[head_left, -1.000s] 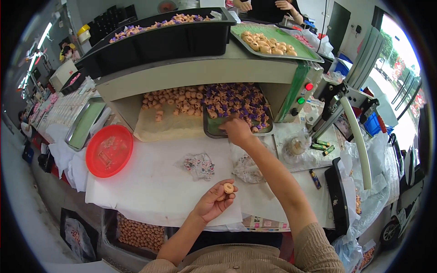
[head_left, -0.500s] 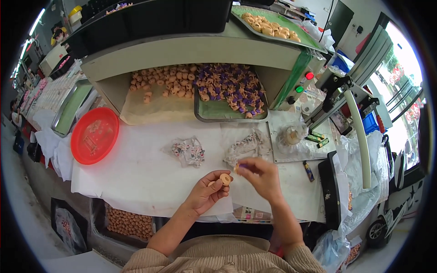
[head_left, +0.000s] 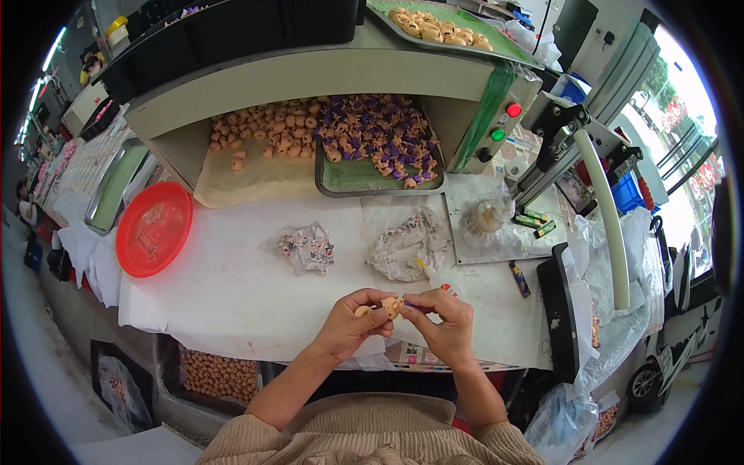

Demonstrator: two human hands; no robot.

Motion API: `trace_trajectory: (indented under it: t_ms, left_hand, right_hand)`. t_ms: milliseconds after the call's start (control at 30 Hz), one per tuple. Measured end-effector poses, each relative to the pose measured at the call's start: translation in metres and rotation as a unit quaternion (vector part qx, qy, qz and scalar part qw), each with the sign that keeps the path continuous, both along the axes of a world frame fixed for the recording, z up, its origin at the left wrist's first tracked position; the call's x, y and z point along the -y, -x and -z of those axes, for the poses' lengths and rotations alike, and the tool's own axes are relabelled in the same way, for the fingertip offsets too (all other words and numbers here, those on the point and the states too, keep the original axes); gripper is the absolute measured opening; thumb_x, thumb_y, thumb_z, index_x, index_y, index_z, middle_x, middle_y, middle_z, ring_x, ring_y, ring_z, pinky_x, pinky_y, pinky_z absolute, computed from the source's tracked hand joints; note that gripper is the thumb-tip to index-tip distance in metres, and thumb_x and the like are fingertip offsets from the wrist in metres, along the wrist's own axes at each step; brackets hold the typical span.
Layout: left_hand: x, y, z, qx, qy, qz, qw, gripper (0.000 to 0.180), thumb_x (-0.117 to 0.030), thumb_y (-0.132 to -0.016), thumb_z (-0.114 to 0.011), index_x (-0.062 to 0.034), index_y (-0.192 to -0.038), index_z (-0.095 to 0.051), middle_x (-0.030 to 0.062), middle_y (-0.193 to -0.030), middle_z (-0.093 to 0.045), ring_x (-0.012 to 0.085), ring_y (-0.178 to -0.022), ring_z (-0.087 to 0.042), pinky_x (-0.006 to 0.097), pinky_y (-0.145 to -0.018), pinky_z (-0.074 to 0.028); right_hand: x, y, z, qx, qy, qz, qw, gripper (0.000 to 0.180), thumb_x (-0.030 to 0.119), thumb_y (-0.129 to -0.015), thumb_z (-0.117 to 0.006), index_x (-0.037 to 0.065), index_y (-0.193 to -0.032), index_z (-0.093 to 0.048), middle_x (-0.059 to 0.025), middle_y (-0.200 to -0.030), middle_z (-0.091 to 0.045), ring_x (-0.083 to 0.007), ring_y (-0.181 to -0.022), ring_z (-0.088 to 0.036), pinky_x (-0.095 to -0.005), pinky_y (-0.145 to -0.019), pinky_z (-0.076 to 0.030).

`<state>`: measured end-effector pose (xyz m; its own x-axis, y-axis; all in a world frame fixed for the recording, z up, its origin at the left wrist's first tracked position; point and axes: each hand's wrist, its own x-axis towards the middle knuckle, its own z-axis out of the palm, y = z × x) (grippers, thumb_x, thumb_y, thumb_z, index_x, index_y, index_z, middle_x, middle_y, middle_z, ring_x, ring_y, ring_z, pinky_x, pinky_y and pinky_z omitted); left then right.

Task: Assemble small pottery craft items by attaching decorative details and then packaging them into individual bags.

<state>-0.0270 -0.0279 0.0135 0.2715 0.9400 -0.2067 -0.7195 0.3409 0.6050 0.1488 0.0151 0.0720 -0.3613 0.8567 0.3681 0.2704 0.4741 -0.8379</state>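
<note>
My left hand is closed round a small tan doll head, with its printed face turned up. Another tan rounded piece shows between the fingers of that hand. My right hand pinches a small doll body with purple on it, mostly covered by the fingertips. The body meets the head at its right side; whether it sits in the hole cannot be seen. Just beyond the right hand lies a small white bottle with a yellow tip and some red on it.
Two crumpled patterned cloths lie on the white-covered table. A red basin stands left. Under the grey shelf are loose doll heads and a tray of purple doll bodies. A lever press stands right, beside a black bin.
My right hand has come down and left, bringing the doll body against the head. The head has turned in my left hand, its face now showing. The white bottle has come into sight.
</note>
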Motion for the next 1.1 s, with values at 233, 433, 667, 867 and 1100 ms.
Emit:
trace_trajectory:
  t_ms: [233,433,667,867,1100]
  left_hand:
    - [0.003,-0.008,-0.001,0.026,0.014,0.025,0.999,0.028,-0.008,-0.086,-0.067,-0.0022,-0.112,-0.058,0.0067,-0.095,-0.064,0.0129,-0.076,-0.065,0.025,-0.068,-0.058]
    - [0.005,-0.012,-0.005,0.032,0.01,0.025,0.999,0.024,-0.01,-0.086,-0.067,-0.0033,-0.107,-0.058,0.0071,-0.092,-0.064,0.0136,-0.074,-0.065,0.026,-0.067,-0.058]
    - [0.001,-0.015,-0.009,0.075,0.032,0.035,0.996,0.026,-0.016,-0.091,-0.061,-0.0059,-0.114,-0.054,0.0086,-0.102,-0.061,0.013,-0.079,-0.06,0.023,-0.066,-0.054]
    - [0.003,-0.011,-0.011,0.124,0.051,0.04,0.99,0.027,-0.019,-0.094,-0.057,-0.0052,-0.117,-0.052,0.0106,-0.106,-0.058,0.0117,-0.078,-0.055,0.023,-0.066,-0.052]
    - [-0.003,-0.045,-0.029,0.124,0.042,0.089,0.987,0.023,-0.019,-0.096,-0.054,-0.0044,-0.114,-0.052,0.0088,-0.104,-0.06,0.0089,-0.075,-0.057,0.022,-0.066,-0.052]
  right_hand:
    - [0.006,-0.008,0.005,-0.016,-0.027,-0.012,0.999,0.018,-0.001,-0.075,-0.074,-0.001,-0.092,-0.069,-0.0103,-0.081,-0.068,-0.0156,-0.069,-0.066,-0.0255,-0.061,-0.053]
    - [0.009,-0.01,0.008,-0.077,0.064,-0.007,0.995,0.017,0.001,-0.078,-0.072,-0.001,-0.095,-0.069,-0.0099,-0.082,-0.068,-0.0148,-0.073,-0.067,-0.025,-0.063,-0.054]
    - [-0.034,-0.042,-0.028,0.044,-0.122,0.065,0.989,0.005,-0.001,-0.083,-0.062,0.0,-0.085,-0.066,-0.0086,-0.088,-0.071,-0.014,-0.077,-0.066,-0.0277,-0.071,-0.05]
    - [-0.117,-0.102,-0.159,0.047,-0.482,0.284,0.827,0.023,0.005,-0.094,-0.053,-0.001,-0.113,-0.065,-0.0074,-0.1,-0.07,-0.0124,-0.087,-0.063,-0.0243,-0.074,-0.049]
    - [-0.181,-0.101,-0.241,0.131,-0.531,0.249,0.8,0.03,0.021,-0.096,-0.053,0.006,-0.121,-0.062,-0.0062,-0.107,-0.069,-0.0101,-0.086,-0.059,-0.0231,-0.079,-0.045]
